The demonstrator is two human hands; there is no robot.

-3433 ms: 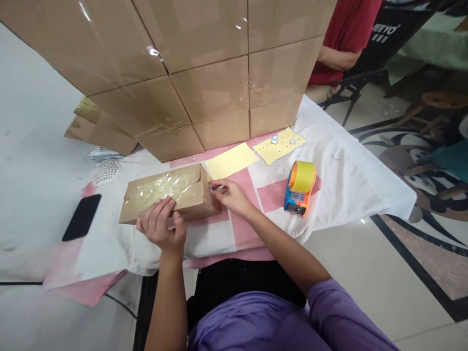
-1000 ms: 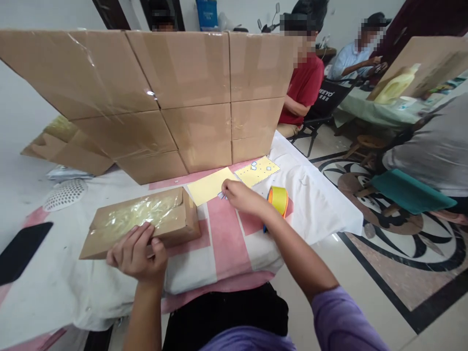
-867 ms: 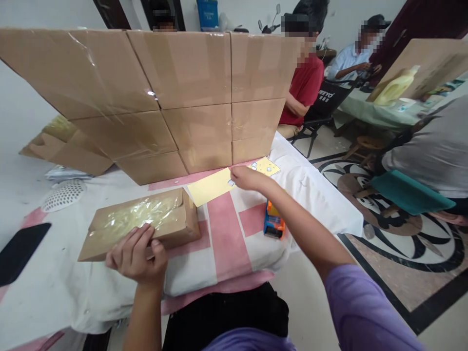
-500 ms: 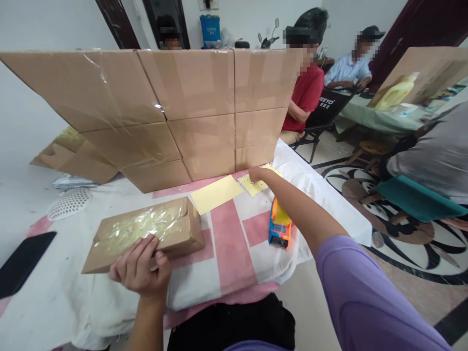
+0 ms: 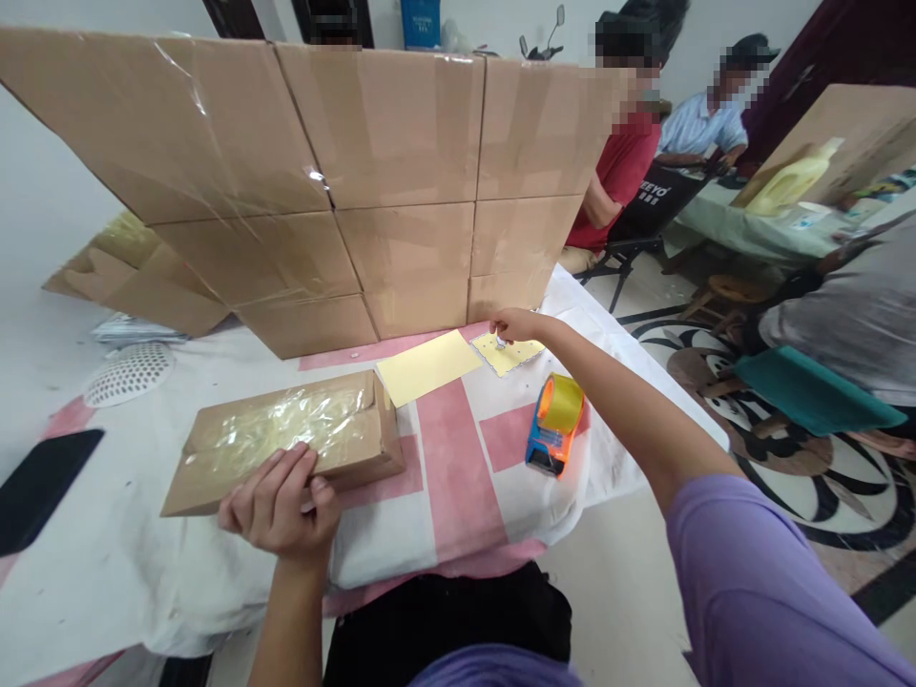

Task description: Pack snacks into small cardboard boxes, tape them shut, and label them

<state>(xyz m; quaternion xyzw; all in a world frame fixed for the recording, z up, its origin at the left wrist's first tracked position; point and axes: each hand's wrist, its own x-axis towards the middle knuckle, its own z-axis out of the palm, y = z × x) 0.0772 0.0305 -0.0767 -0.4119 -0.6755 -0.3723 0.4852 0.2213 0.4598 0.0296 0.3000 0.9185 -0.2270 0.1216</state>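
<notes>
My left hand (image 5: 284,501) is closed over the near edge of a taped cardboard box (image 5: 286,425), fingers on its top and thumb folded at the near side. My right hand (image 5: 516,325) reaches across the table, thumb and fingers pinched on a small white piece (image 5: 501,341), too small to name. Below that hand lies a yellow sheet (image 5: 510,361) dotted with small marks and with a patterned edge. To its left is a plain yellow sheet (image 5: 429,365). An orange and blue tape dispenser (image 5: 552,429) with a yellow roll stands below my right forearm.
A tall wall of taped cardboard boxes (image 5: 405,191) stands along the table's far side. At left lie a black phone-like slab (image 5: 44,489) and a white perforated piece (image 5: 130,374). Other people sit beyond, near a second table (image 5: 751,229).
My right hand has lifted off the dotted yellow sheet, and a white piece now shows in its fingers. The tape dispenser is less covered by my forearm. My left hand stays on the box.
</notes>
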